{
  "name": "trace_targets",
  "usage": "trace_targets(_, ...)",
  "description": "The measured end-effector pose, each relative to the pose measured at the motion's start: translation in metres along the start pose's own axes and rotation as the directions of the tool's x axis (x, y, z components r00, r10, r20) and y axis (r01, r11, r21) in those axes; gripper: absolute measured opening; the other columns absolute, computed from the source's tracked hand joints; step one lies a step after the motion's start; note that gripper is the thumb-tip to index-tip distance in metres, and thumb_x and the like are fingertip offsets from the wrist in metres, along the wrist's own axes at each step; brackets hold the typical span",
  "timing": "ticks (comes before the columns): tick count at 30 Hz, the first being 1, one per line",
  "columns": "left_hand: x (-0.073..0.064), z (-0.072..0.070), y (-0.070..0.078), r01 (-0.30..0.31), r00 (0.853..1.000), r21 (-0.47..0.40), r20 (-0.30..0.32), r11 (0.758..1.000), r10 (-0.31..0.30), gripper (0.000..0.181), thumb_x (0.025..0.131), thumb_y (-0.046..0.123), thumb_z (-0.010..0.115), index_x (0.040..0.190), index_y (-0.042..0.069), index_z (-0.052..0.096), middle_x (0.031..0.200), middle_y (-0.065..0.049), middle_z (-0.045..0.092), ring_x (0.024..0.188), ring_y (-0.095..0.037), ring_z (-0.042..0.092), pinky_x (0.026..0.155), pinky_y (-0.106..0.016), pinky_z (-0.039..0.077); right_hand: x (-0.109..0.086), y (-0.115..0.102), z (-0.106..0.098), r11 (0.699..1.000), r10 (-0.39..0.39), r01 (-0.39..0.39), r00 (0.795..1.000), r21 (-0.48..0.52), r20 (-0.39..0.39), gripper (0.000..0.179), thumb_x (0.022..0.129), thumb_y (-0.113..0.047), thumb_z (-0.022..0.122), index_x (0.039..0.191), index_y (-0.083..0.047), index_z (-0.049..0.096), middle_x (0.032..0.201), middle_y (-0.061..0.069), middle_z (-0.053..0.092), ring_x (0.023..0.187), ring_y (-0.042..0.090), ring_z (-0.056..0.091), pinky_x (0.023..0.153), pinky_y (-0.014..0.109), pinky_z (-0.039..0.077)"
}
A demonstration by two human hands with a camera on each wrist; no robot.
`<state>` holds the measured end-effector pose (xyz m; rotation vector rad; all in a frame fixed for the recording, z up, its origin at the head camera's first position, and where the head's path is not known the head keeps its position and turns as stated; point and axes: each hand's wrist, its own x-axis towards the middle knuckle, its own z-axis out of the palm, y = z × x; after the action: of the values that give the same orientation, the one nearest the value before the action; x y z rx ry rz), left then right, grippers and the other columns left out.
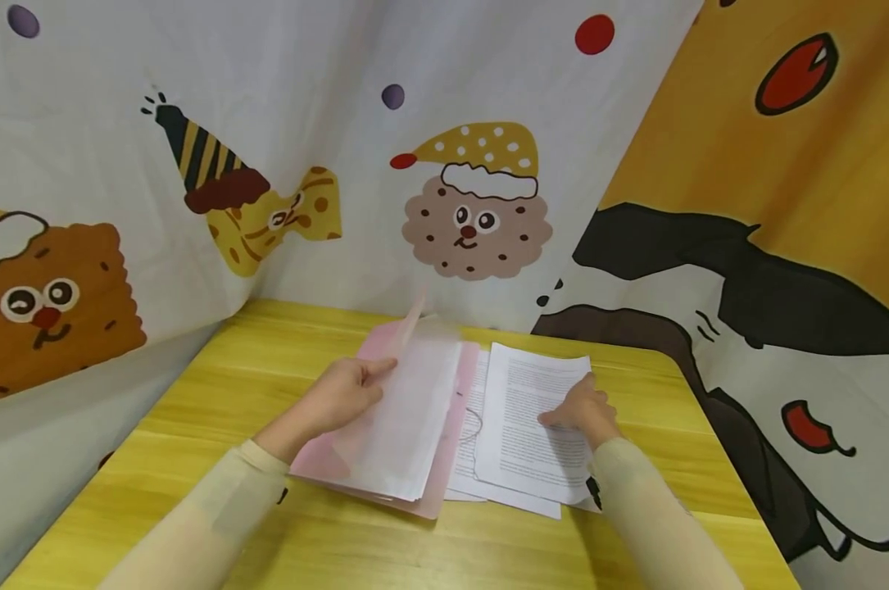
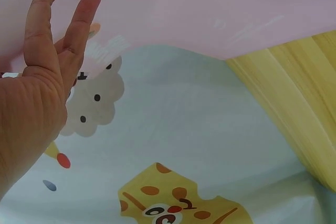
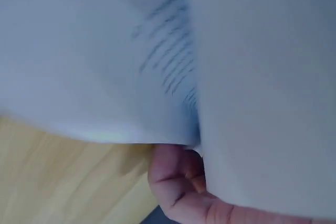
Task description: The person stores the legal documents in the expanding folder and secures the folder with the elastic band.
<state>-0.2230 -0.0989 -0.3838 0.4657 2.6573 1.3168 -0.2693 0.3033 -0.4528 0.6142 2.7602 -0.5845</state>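
A pink plastic folder [image 1: 385, 434] lies partly open on the table, with a stack of white paper [image 1: 422, 410] inside. My left hand [image 1: 344, 393] holds the folder's raised pink cover near its edge. Two fairly straight fingers [image 2: 42, 40] show against that cover in the left wrist view; the thumb is not clear there. To the folder's right are printed sheets [image 1: 525, 401]. My right hand [image 1: 582, 407] grips these sheets at their right edge, thumb over the print. In the right wrist view its curled fingers [image 3: 173, 182] are at the paper's edge, partly hidden by a sheet.
The yellow wood-grain table [image 1: 215, 393] carries everything. A thin curved ring [image 1: 475, 424] shows between the folder and the printed sheets. Behind the table hangs a white cartoon-print curtain [image 1: 356, 270], with an orange and black printed part [image 1: 709, 180] on the right.
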Motion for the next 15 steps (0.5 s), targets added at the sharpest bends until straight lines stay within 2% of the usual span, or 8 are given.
trace_targets(1, 0.000, 0.000, 0.000, -0.001, 1.000, -0.001, -0.001, 1.000, 0.001, 0.050, 0.092, 0.008, 0.055, 0.141, 0.009, 0.054, 0.076, -0.009, 0.059, 0.046, -0.008, 0.021, 0.042, -0.020, 0.025, 0.000, 0.000, 0.000, 1.000, 0.004, -0.004, 1.000, 0.017, 0.002, 0.143, 0.067, -0.042, 0.088, 0.151, 0.010, -0.016, 0.144, 0.049, 0.019, 0.122, 0.061, 0.038, 0.103, 0.067, 0.039)
trace_targets(2, 0.000, 0.000, 0.000, -0.006, 1.000, 0.001, 0.001, 1.000, 0.006, 0.050, 0.092, 0.008, 0.055, 0.141, 0.009, 0.054, 0.070, -0.006, 0.053, 0.046, -0.008, 0.021, 0.042, -0.020, 0.025, 0.000, 0.000, -0.001, 0.999, 0.005, -0.005, 1.000, 0.036, 0.001, 0.145, 0.066, -0.041, 0.089, 0.151, 0.009, -0.018, 0.144, 0.050, 0.018, 0.122, 0.060, 0.039, 0.103, 0.066, 0.039)
trace_targets(5, 0.001, 0.001, 0.001, -0.013, 1.000, -0.001, -0.001, 1.000, 0.013, 0.050, 0.091, 0.008, 0.055, 0.141, 0.009, 0.055, 0.068, -0.003, 0.052, 0.046, -0.008, 0.020, 0.042, -0.020, 0.025, 0.000, 0.007, -0.002, 0.995, 0.005, -0.003, 1.000, 0.096, -0.017, 0.147, 0.066, -0.037, 0.090, 0.151, 0.005, -0.022, 0.146, 0.049, 0.018, 0.125, 0.058, 0.038, 0.108, 0.064, 0.036)
trace_targets(10, 0.002, 0.002, 0.002, -0.021, 1.000, 0.002, 0.006, 1.000, 0.021, 0.050, 0.091, 0.008, 0.055, 0.141, 0.009, 0.055, 0.078, -0.012, 0.062, 0.046, -0.008, 0.020, 0.042, -0.021, 0.025, 0.005, 0.023, -0.006, 0.980, -0.045, 0.055, 0.998, 0.191, -0.054, 0.136, 0.071, -0.027, 0.086, 0.154, 0.002, -0.018, 0.154, 0.040, 0.020, 0.135, 0.055, 0.032, 0.114, 0.061, 0.031)
trace_targets(13, 0.000, 0.000, 0.001, -0.029, 1.000, -0.004, 0.007, 1.000, 0.029, 0.049, 0.091, 0.008, 0.055, 0.140, 0.008, 0.055, 0.107, -0.020, 0.070, 0.047, -0.010, 0.020, 0.042, -0.021, 0.025, 0.007, 0.030, -0.008, 0.937, -0.089, 0.096, 0.995, 0.337, -0.037, 0.129, 0.076, -0.020, 0.082, 0.156, -0.008, -0.018, 0.161, 0.033, 0.005, 0.143, 0.052, 0.023, 0.116, 0.061, 0.027)
trace_targets(15, -0.001, -0.001, 0.000, -0.034, 0.999, -0.004, 0.007, 0.999, 0.034, 0.048, 0.092, 0.007, 0.054, 0.140, 0.006, 0.055, 0.132, -0.018, 0.063, 0.047, -0.010, 0.021, 0.042, -0.021, 0.025, 0.007, 0.037, -0.008, 0.894, -0.118, 0.119, 0.993, 0.432, -0.028, 0.126, 0.080, -0.021, 0.080, 0.156, -0.021, -0.021, 0.164, 0.028, -0.001, 0.145, 0.051, 0.020, 0.115, 0.062, 0.028)
